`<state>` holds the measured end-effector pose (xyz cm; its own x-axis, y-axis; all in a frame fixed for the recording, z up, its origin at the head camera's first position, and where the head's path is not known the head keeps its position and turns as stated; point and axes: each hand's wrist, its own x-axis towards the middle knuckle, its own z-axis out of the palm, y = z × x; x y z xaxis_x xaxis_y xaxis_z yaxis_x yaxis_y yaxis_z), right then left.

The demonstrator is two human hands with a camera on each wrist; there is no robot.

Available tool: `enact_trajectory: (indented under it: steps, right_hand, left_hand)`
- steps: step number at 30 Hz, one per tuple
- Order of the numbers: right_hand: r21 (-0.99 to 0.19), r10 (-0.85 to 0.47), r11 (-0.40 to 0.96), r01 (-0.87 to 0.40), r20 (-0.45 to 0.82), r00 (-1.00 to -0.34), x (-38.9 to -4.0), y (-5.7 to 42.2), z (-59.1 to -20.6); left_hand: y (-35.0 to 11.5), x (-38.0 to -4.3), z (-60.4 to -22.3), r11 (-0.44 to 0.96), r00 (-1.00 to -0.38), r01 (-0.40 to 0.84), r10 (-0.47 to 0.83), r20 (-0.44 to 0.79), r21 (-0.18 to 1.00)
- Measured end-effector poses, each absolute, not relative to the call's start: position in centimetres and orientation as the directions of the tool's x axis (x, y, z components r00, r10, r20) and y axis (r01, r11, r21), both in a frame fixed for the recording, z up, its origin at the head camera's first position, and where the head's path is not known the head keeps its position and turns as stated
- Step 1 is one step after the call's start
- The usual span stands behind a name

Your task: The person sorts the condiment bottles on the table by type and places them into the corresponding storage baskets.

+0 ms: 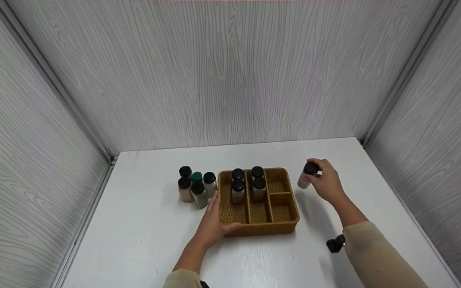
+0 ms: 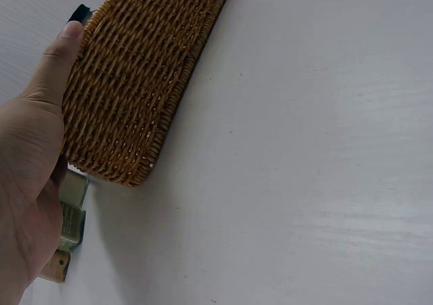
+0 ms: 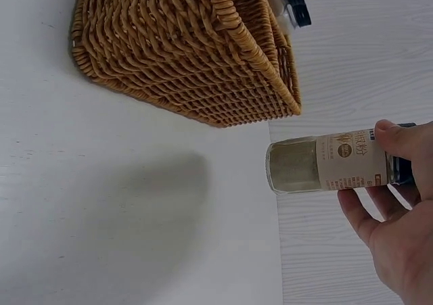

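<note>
The right hand [image 1: 328, 185] pinches a spice jar [image 3: 331, 163] beside the divided wicker basket's [image 1: 264, 229] right side; the left hand [image 1: 211, 227], fingers straight, braces its near-left corner. Best keep the jar upright.

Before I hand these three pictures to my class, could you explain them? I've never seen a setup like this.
There is no robot here: a person works with a bare left hand and right hand. The wide picture is taken from the person's head, looking forward and down; the other two are taken from the left and right wrists.

On the white table sits a woven basket with compartments, where four black-capped jars stand. To its left is a cluster of five more jars, one with a green cap.

The left hand touches the basket's near left corner. The right hand's fingers hold another jar to the basket's right.
</note>
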<state>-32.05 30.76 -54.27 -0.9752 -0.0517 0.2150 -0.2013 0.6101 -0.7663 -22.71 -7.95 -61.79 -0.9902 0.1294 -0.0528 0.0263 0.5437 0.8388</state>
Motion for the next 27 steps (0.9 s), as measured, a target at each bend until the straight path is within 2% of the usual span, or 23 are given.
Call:
enact_trajectory:
  steps: [27]
  right_hand:
    - [-0.788, -0.085, 0.556, -0.264, 0.263, -0.961, -31.7, 28.3, -51.1]
  left_hand:
    - [-7.9, -23.0, -61.8, 0.547, -0.991, 0.025, 0.124, -0.051, 0.836]
